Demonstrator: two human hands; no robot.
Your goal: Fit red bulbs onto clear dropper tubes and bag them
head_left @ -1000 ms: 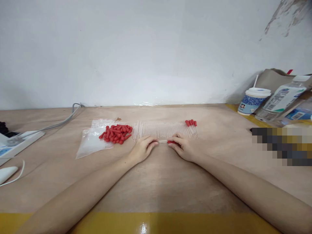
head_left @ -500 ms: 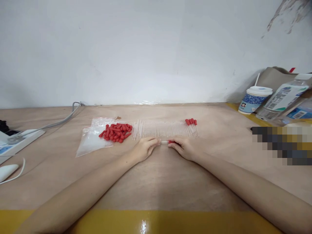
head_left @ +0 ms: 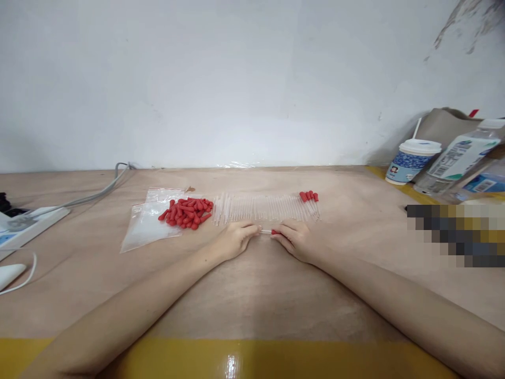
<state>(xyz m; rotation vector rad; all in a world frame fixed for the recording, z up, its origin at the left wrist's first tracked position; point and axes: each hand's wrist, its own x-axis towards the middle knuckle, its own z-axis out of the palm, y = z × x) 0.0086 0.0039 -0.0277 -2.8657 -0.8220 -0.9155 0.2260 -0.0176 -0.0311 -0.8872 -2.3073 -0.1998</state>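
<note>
A yellow strip (head_left: pixel 177 358) runs along the near edge of the surface (head_left: pixel 256 300), with both forearms crossing it. Beyond it, a broad brown stretch reaches up to the hands, giving the elbows and wrists room to move.

Midway across the surface, the left hand (head_left: pixel 235 240) has its fingertips pinched together on a clear tube (head_left: pixel 266 231). The right hand (head_left: pixel 298 241) has thumb and fingers clamped on a red cap (head_left: pixel 275 231) at the tube's other end. The left fingertips have edged closer to the cap, so less tube shows between the hands; that suggests tube and cap are being pressed together (how deep the tube sits is hidden).

Just past the fingers lies a row of tubes (head_left: pixel 260 208), near enough for the knuckles to brush. A pile of red caps (head_left: pixel 185 213) sits left of it, partly over plastic bags (head_left: pixel 138 231), while a few capped tubes (head_left: pixel 308 197) finish its right end.

A power strip (head_left: pixel 35 231) lies by the left edge. Farther off, a paper cup (head_left: pixel 410 168) and a bottle (head_left: pixel 453 163) crowd the far right corner, and the wall (head_left: pixel 236 79) closes the far edge.
</note>
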